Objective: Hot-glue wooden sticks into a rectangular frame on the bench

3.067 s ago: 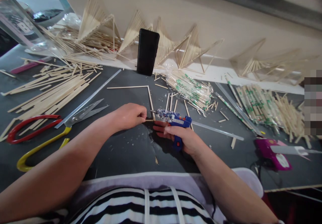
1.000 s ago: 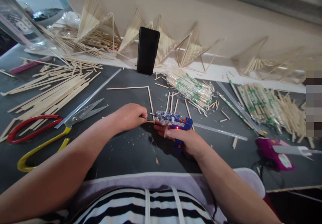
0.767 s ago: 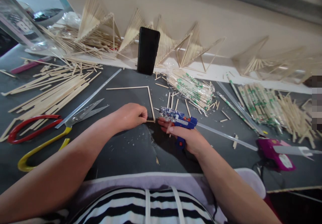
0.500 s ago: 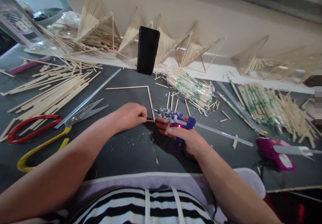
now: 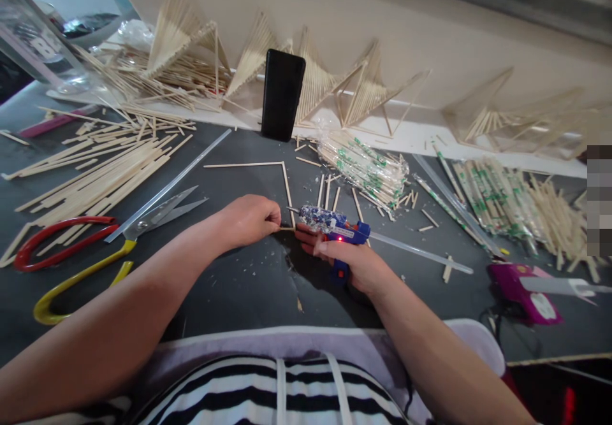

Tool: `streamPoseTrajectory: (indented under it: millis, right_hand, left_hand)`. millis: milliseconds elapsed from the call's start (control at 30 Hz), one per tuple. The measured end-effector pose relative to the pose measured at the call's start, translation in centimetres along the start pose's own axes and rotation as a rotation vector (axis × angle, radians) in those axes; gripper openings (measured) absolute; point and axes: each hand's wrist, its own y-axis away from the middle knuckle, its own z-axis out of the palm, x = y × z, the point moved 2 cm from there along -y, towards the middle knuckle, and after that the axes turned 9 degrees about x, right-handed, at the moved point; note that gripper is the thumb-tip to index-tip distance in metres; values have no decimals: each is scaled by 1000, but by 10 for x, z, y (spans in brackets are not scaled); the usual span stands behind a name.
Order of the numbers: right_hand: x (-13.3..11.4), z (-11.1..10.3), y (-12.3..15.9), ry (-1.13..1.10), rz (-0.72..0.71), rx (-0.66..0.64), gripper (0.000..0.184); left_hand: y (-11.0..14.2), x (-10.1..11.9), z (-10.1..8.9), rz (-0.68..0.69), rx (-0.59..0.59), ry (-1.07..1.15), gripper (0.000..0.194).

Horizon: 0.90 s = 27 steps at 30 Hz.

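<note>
Glue gun (image 5: 347, 229) and thin stick (image 5: 287, 229) held at centre of frame

The left grip (image 5: 251, 220), at centre, is pinched on the thin stick. The stick's exposed end lies at the lower end of an angled stick frame (image 5: 287, 187) on the dark surface (image 5: 224, 304); whether the two are joined cannot be determined.

The right grip (image 5: 356, 259), right of centre, is wrapped around the handle of the blue glue gun. The nozzle points left, at the frame's near-vertical side; contact cannot be confirmed. A red light (image 5: 340, 239) shows on the body, and a clear glue stick (image 5: 421, 253) projects from the rear toward the right.

Scissors (image 5: 142, 226) with one red and one yellow handle lie open at left, beside a clear rod (image 5: 169, 185) and a spread of loose sticks (image 5: 115, 180). A black phone (image 5: 283, 93) stands upright at upper centre, in front of fanned stick structures (image 5: 313, 81). Wrapped sticks with green print (image 5: 361, 167) lie right of centre; a magenta device (image 5: 519, 291) sits at lower right.
</note>
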Motion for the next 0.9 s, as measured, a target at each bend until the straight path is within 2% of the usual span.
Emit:
streamPoseTrajectory:
  millis: [533, 900]
  right_hand:
    - [1, -1, 0, 31, -2, -11, 35]
    - [2, -2, -1, 28, -2, -27, 23]
  left_hand:
    - [0, 0, 3, 50, 19, -44, 15]
    - [0, -1, 5, 45, 28, -45, 16]
